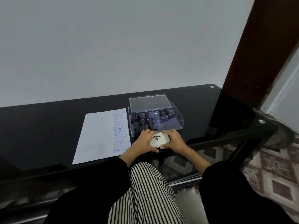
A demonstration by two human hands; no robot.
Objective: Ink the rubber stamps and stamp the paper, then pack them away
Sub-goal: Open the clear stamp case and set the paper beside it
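Observation:
A white ink pad case (157, 141) with black lettering lies closed on the black table, near its front edge. My left hand (144, 142) grips its left side and my right hand (174, 140) grips its right side. Just behind it stands a clear plastic box (178, 122); several dark-handled rubber stamps (142, 121) stand in its left compartment and two more stamps (165, 113) in the back right. To the left lies a white paper (95, 136) with a column of blue stamp prints along its right edge.
The clear box lid (149, 101) leans at the back of the box. The glass-topped black table (48, 120) meets a grey wall behind. A brown door frame (262, 50) and patterned floor (271, 172) lie to the right.

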